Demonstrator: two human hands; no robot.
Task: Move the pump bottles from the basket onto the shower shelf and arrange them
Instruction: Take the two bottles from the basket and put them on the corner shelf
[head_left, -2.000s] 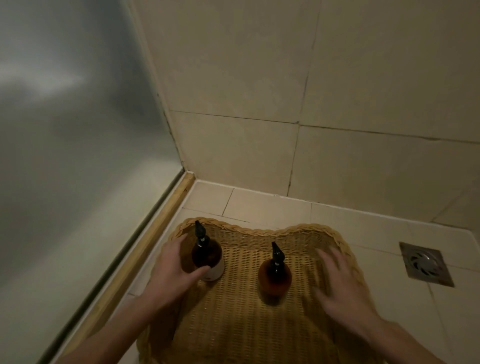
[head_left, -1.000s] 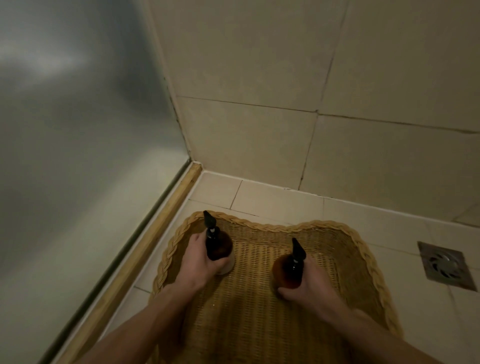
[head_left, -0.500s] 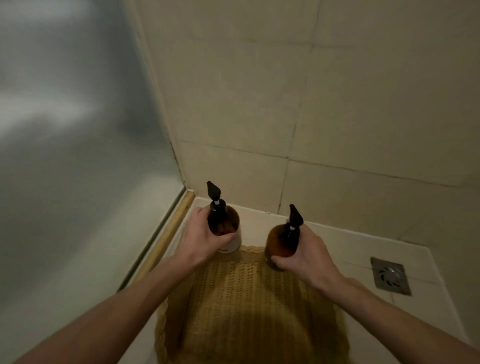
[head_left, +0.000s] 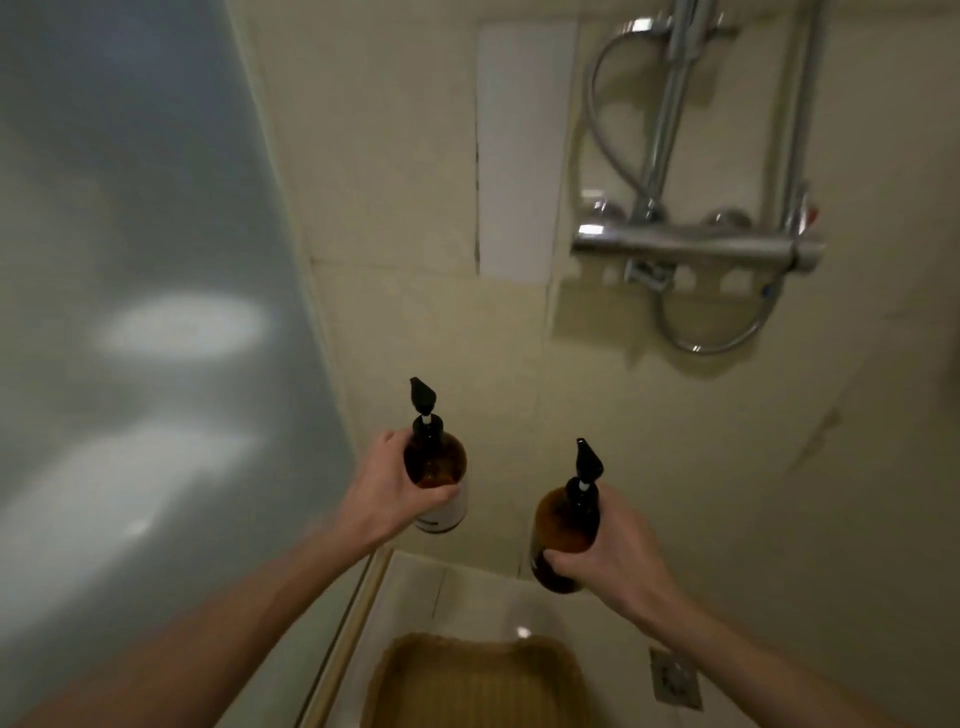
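My left hand (head_left: 387, 491) is shut on an amber pump bottle with a white label (head_left: 436, 470), held upright in the air near the glass panel. My right hand (head_left: 613, 558) grips a second amber pump bottle (head_left: 561, 530), a little lower and to the right. Both bottles have black pump heads. The woven basket (head_left: 478, 675) lies on the floor below, with nothing visible in it. A pale shelf (head_left: 649, 306) with cut-outs is fixed to the wall under the chrome shower mixer (head_left: 691, 247), up and to the right of both hands.
A frosted glass panel (head_left: 130, 312) fills the left side. A chrome riser pipe and hose (head_left: 665, 119) run above the mixer. A white rectangular patch (head_left: 519, 150) sits on the tiled wall. A floor drain (head_left: 675, 680) is right of the basket.
Both hands closed on the bottles in the basket, then lifted them well clear of it. The view has tilted upward, bringing the mixer and shelf into sight.
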